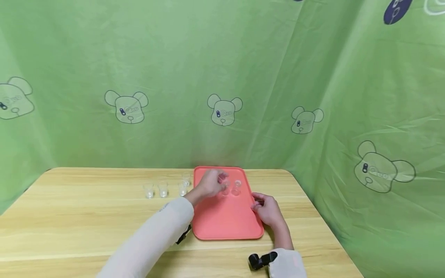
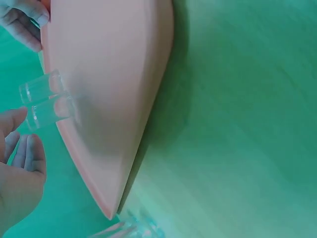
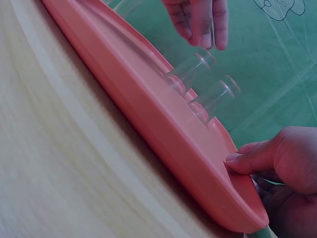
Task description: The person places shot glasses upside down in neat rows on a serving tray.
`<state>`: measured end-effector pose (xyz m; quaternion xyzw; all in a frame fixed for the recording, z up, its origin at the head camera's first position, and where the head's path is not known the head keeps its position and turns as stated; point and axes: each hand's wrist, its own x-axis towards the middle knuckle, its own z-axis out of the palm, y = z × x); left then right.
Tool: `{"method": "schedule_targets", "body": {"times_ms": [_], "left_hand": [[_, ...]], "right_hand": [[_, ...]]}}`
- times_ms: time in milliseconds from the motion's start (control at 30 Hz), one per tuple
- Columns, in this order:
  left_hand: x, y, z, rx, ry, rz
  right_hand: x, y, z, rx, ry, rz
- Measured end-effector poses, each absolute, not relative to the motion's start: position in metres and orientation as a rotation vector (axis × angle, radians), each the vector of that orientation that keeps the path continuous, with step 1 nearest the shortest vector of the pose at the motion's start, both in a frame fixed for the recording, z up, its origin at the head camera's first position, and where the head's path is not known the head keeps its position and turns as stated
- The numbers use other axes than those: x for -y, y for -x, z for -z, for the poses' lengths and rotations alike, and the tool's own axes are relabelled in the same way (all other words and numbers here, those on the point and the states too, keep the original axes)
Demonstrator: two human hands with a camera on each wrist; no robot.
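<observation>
A pink tray (image 1: 226, 220) lies on the wooden table (image 1: 87, 220). Two small clear glasses (image 1: 226, 188) (image 1: 237, 187) stand side by side near its far end. My left hand (image 1: 219, 181) hovers just beside the left glass (image 2: 49, 111), fingers relaxed and holding nothing; in the right wrist view its fingertips (image 3: 203, 37) hang just above that glass (image 3: 190, 74). The other glass (image 3: 215, 96) stands close beside it. My right hand (image 1: 256, 202) grips the tray's right rim (image 3: 213, 168), thumb (image 3: 242, 163) on top and fingers curled below.
Several more clear glasses (image 1: 162, 189) stand on the table left of the tray, one (image 1: 186, 177) nearer the back. Green printed cloth (image 1: 222, 77) hangs behind and to the right. The table's right edge (image 1: 323, 227) runs close to my right hand.
</observation>
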<state>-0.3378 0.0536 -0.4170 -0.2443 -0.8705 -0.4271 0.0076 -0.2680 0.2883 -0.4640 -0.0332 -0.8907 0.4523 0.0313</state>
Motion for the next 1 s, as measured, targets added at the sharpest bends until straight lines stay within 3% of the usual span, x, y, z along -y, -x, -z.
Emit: {"method": "schedule_targets", "body": {"times_ms": [533, 1000], "left_hand": [[-0.026, 0.320, 0.378, 2.702, 0.934, 1.233], [0.040, 0.316, 0.376, 2.701, 0.962, 1.155]], "right_hand": [[-0.288, 0.267, 0.460, 2.747, 0.105, -1.364], [-0.286, 0.266, 0.460, 2.746, 0.086, -1.386]]}}
